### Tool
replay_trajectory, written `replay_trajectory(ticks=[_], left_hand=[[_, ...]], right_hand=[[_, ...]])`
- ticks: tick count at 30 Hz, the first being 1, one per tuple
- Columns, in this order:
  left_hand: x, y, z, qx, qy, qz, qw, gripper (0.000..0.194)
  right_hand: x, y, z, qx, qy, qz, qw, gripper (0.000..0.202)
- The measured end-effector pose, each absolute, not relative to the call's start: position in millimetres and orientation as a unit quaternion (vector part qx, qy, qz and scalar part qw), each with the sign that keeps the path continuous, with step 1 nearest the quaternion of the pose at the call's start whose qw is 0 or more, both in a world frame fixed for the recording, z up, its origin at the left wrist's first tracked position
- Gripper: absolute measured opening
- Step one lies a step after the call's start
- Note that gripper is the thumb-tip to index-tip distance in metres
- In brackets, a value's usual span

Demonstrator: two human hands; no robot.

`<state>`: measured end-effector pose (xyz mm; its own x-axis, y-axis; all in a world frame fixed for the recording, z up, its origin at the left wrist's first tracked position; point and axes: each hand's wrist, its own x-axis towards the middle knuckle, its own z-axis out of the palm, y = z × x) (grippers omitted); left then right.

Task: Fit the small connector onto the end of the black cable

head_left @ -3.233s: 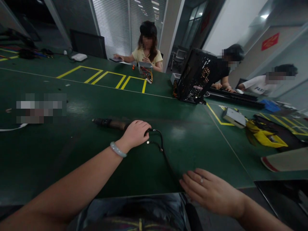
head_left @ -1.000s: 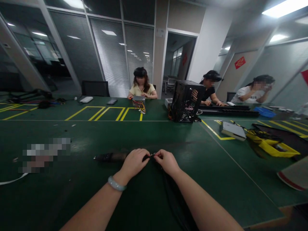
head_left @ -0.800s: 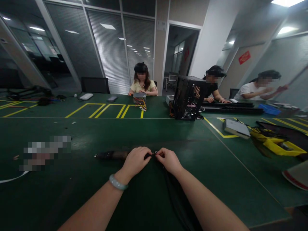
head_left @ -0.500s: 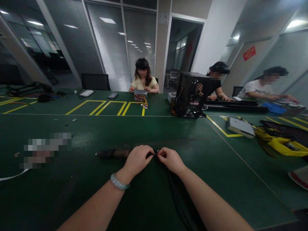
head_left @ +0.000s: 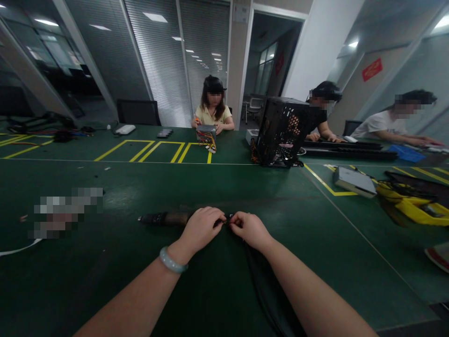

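Head | left hand (head_left: 203, 228) holds tool (head_left: 175, 218) | right hand (head_left: 251, 230) pinches cable (head_left: 255, 281) | table edge (head_left: 409, 326) well apart

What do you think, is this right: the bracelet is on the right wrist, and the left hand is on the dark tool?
The wrist is wrong: the head view shows the bracelet on the left wrist. The left hand is indeed on the dark tool.

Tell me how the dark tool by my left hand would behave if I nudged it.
The tool is likely stiff, since its body lies straight. It may roll, being rounded, though your left hand over one end would probably limit that. Its free narrow tip could swing sideways.
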<state>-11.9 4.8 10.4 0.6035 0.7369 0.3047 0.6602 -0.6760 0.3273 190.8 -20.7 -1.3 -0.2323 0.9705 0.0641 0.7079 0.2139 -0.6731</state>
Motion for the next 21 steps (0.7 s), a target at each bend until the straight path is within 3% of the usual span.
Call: replay_trajectory(ticks=[21], left_hand=[[-7.8,5.0,12.2,0.897,0.388,0.195,0.082,0.012]], right_hand=[[186.3,-21.7,1.4,-0.579,-0.725,0.279,0.249,0.015]])
